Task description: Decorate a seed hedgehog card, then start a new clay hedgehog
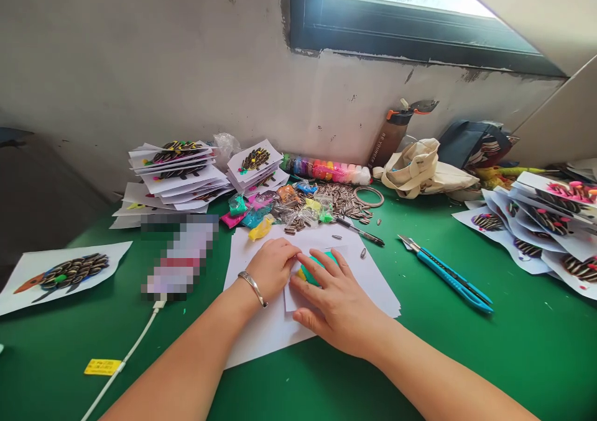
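Note:
My right hand [329, 296] lies with its fingers spread over a small white card [290, 296]. Under and between those fingers shows a flat patch of teal clay [330, 260], with a bit of yellow clay [301, 274] at its left. My left hand [272, 265], with a silver bracelet at the wrist, is at the card's left edge. Its fingers are curled together and their tips meet my right fingertips; what they pinch, if anything, is hidden. The card rests on a stack of larger white paper [252, 340].
Behind the paper lie clay packets [261, 216], striped sunflower seeds [342, 200] and a black pen [361, 231]. A blue utility knife [450, 278] with its blade out lies right. Stacks of seed-decorated cards [181, 185] stand left and right [555, 222]. A white cable [135, 346] runs at left.

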A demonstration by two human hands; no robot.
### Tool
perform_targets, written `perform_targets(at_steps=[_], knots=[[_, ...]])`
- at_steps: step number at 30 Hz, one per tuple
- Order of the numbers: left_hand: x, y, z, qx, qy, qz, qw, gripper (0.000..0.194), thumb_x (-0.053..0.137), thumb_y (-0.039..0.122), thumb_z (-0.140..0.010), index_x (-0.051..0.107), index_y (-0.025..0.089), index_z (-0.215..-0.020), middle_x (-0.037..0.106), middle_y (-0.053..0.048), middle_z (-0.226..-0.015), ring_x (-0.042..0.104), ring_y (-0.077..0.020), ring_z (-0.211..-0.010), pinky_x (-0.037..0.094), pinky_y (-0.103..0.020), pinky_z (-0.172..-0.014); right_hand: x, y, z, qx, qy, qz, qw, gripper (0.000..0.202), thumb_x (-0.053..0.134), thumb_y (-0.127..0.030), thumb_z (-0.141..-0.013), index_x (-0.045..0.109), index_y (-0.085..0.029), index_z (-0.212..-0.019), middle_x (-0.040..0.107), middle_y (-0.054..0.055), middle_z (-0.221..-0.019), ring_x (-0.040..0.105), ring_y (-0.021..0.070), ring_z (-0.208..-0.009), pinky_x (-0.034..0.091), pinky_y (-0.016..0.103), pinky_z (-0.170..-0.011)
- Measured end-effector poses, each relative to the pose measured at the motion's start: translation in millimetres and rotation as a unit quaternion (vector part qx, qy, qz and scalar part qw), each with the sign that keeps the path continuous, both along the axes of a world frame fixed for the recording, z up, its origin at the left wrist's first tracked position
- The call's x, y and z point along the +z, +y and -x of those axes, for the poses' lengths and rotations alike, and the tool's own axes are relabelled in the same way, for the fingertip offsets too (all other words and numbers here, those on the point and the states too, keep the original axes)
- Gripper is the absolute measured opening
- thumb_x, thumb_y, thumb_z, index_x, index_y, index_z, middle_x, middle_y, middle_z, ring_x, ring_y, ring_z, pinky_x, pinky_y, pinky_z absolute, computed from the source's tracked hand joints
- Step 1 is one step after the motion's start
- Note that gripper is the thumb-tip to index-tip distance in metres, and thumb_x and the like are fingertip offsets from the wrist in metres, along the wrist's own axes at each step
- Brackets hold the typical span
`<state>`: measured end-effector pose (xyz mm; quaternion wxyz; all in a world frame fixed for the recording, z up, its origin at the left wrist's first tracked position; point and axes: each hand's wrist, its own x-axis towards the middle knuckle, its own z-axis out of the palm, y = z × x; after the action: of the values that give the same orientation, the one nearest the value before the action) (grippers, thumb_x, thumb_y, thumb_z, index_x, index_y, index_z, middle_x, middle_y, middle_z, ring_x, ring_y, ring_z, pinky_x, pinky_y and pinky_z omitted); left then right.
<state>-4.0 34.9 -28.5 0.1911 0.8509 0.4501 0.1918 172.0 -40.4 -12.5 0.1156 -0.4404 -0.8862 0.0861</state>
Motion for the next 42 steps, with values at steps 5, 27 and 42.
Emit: perform_targets(at_steps=[5,27,42], knots=[[-0.6,0.2,0.2,0.001,0.001,-0.001,1.000,0.028,0.046,0.006,-0.085,0.069,0.017,-0.095,0.067,-0.008,-0.095,0.058,-0.0207,-0.092,0.047,-0.035,-0.085,0.1,0.4,0.1,0.001,0.001,0.013,1.000,0.047,0.039,-0.054,-0.093,0.054,-0.026,-0.127,0.038,0.007,-0.148,0.026,0.0348,-0.136,0.016,0.063,-0.109],[-1.9,-0.4,0.5,0.002,0.005,-0.008,1.000,0.023,0.048,0.014,-0.089,0.069,0.020,-0.094,0.067,-0.006,-0.094,0.058,-0.0202,-0.090,0.048,-0.035,-0.084,8.5,7.2,-22.3,0.002,0.024,0.030,0.999,0.036,0.045,-0.049,-0.092,0.058,-0.036,-0.123,0.038,0.004,-0.147,0.028,0.0337,-0.136,0.018,0.064,-0.108],[-2.9,-0.1,0.5,-0.002,0.009,-0.016,1.000,0.023,0.048,0.012,-0.088,0.069,0.019,-0.094,0.067,-0.006,-0.093,0.058,-0.0205,-0.090,0.048,-0.035,-0.084,6.8,9.7,-21.7,-0.010,-0.015,0.047,0.999,0.036,0.045,-0.047,-0.092,0.056,-0.037,-0.125,0.034,0.005,-0.149,0.025,0.0346,-0.138,0.016,0.066,-0.107]])
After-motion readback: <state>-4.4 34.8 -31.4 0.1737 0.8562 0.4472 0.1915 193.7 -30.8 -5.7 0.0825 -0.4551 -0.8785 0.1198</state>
